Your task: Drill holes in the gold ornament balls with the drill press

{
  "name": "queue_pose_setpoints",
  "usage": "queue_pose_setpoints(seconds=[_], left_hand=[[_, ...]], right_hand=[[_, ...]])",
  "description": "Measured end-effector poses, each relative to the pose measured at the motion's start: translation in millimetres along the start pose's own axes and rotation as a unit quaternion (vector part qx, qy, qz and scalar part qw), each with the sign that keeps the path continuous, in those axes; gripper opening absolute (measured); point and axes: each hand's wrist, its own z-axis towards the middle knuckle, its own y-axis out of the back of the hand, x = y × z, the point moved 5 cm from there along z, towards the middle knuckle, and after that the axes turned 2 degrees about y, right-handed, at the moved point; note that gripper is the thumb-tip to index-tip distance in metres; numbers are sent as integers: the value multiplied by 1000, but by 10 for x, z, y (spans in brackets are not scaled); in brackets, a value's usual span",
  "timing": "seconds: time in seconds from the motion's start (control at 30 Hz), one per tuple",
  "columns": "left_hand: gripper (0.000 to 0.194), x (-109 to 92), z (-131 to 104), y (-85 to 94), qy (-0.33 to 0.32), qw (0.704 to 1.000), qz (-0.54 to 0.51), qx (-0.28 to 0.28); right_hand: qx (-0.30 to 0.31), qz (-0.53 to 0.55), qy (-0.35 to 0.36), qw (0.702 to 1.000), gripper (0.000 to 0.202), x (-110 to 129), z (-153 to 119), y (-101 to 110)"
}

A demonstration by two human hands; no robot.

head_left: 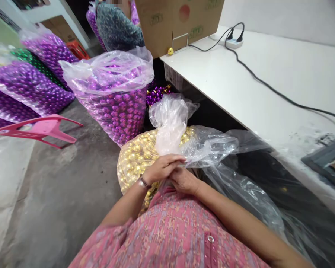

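In front of my body stands a large clear plastic bag [136,156] full of shiny gold balls. Its gathered, crumpled neck [171,128] sticks up away from me. My left hand [163,166], with a bracelet at the wrist, lies closed over the near side of the plastic, its fingertips pointing right. Tucked against it and partly beneath it, my right hand [184,180] is also closed at the plastic. The hands touch each other, and exactly what the hidden fingers pinch cannot be seen. Loose clear plastic [212,149] spreads to the right of the hands.
Beyond stands an open bag of purple balls [123,111]. More filled bags [36,85] and a pink plastic chair [44,128] are left. A white table [268,74] on the right bears a cardboard box [181,22], cables and a power strip [231,41]. Another person [117,26] is behind.
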Motion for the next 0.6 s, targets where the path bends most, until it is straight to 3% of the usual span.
queue_pose_setpoints(seconds=[0.1,0.2,0.3,0.4,0.5,0.6], left_hand=[[20,254,364,-181,47,998,16,45],[18,528,432,-240,28,997,63,43],[24,658,284,-230,-48,994,101,-2],[27,703,114,-246,-106,986,114,-55],[22,812,56,-293,-62,985,114,-118],[21,933,86,-352,8,974,136,-180]], right_hand=[[-24,21,-46,998,22,-65,-102,48],[-93,42,-132,986,28,-232,-178,160],[-166,66,-222,959,36,-401,-185,217],[-198,97,-280,934,44,-504,-143,232],[-192,120,-305,925,52,-563,-110,270],[-161,130,-310,928,43,-610,-101,286]])
